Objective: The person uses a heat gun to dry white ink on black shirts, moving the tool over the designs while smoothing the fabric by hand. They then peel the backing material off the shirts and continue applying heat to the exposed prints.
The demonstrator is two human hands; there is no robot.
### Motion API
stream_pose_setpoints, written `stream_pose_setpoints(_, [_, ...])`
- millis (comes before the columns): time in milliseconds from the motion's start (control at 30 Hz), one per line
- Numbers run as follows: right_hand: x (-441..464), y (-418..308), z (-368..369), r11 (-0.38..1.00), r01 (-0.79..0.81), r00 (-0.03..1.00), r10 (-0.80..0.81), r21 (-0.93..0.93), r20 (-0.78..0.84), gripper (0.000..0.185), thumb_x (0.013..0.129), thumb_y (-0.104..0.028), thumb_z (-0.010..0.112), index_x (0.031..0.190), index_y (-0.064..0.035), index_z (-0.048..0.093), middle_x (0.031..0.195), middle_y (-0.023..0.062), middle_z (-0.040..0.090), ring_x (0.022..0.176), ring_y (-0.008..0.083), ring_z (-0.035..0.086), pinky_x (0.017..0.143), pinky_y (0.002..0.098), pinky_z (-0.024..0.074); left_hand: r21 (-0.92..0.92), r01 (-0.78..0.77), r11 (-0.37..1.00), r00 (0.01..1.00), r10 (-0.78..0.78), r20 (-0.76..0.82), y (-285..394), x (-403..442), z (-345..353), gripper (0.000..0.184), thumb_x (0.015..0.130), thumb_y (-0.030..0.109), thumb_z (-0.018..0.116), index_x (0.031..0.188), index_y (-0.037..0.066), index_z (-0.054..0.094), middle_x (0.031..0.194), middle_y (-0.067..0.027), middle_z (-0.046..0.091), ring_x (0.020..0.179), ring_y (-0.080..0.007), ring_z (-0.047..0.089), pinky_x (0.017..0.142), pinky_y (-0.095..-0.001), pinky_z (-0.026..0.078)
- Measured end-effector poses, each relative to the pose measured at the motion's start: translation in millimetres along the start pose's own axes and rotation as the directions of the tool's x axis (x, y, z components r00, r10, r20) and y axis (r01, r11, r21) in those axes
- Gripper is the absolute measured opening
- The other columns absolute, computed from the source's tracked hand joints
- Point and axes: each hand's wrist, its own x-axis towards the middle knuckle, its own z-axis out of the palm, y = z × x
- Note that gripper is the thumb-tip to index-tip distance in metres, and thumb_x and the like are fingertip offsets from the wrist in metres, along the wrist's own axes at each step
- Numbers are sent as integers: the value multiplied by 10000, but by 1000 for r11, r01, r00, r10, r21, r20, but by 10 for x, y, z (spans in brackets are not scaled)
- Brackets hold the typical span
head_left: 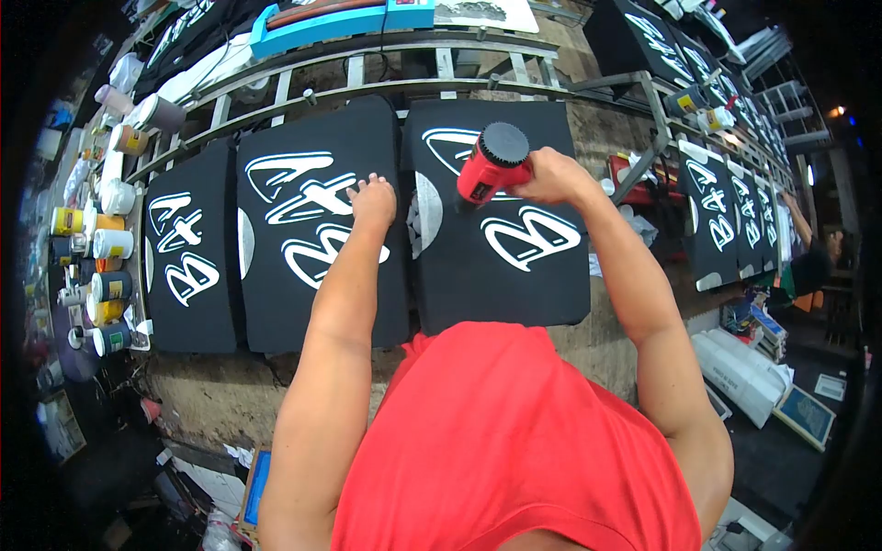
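Observation:
My right hand grips the handle of a red heat gun with a black round end. The gun is over a black printed panel with white lettering, its nozzle tilted down toward the panel's left part. My left hand rests on or just over the neighbouring black panel, near its right edge, with fingers spread and nothing visible in them. A grey-white patch shows at the left edge of the panel under the gun.
A third printed panel lies at the left, beside paint jars. Behind the panels runs a metal rail with a blue device. More printed panels stand at the right. At the far right edge another person's arm shows.

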Motion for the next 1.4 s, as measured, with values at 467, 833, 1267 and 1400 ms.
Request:
stream_pose_setpoints(467, [-583, 880, -87, 985, -168, 976, 163, -26, -146, 456, 760, -408, 777, 1067, -73, 732, 984, 244, 724, 943, 429, 692, 835, 487, 566, 21, -19, 1000, 1000, 19, 10, 8, -39, -49, 647, 869, 107, 739, 1469, 53, 502, 1579, -104, 439, 1448, -340, 431, 1176, -585, 332])
stream_pose_setpoints(833, [-876, 1556, -6, 951, -302, 898, 262, -60, -354, 471, 728, -377, 815, 1047, -43, 722, 980, 241, 726, 976, 417, 693, 850, 473, 559, -16, -7, 1000, 998, 6, -62, -11, -2, 43, 596, 864, 90, 728, 1427, 46, 535, 1536, -103, 482, 1426, -323, 459, 1165, -586, 347])
stream_pose_setpoints(1267, [-1637, 1623, 276, 904, -428, 888, 424, 16, -176, 489, 700, -325, 818, 1105, -68, 722, 1030, 246, 720, 990, 414, 687, 858, 460, 556, 9, -23, 1000, 1000, 23, -20, -15, -12, 6, 614, 862, 87, 720, 1438, 45, 510, 1561, -101, 459, 1418, -319, 470, 1157, -588, 364])
stream_pose_setpoints(1400, [-1607, 1643, 289, 948, -293, 933, 312, 125, -181, 467, 706, -330, 811, 1095, -85, 729, 1025, 240, 719, 988, 419, 681, 857, 469, 556, 13, -17, 1000, 999, 17, -31, -10, -15, 7, 633, 825, 95, 758, 1412, 47, 525, 1536, -92, 486, 1396, -317, 493, 1144, -587, 379])
